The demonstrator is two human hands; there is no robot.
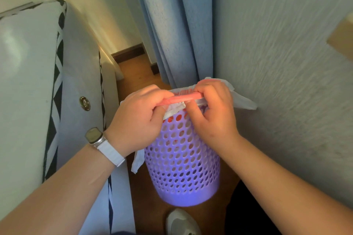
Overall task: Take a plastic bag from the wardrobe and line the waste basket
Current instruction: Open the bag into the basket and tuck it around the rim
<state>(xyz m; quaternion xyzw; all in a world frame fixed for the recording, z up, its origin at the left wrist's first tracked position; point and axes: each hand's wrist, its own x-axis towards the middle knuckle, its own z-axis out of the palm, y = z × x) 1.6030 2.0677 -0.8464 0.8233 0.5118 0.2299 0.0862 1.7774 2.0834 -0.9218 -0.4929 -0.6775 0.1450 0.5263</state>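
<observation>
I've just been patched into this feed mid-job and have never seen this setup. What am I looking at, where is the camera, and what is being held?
There is no machine here. A person works with bare hands, and the single picture comes from a camera worn on their head, looking down. The left hand, with a watch on its wrist, and the right hand both grip the white plastic bag by the pink band at its mouth, just above a purple perforated waste basket. The basket stands on a wooden floor beside a blue curtain. Bag film hangs out on both sides. I cannot tell how far the bag sits inside. A shoe shows at the bottom.
</observation>
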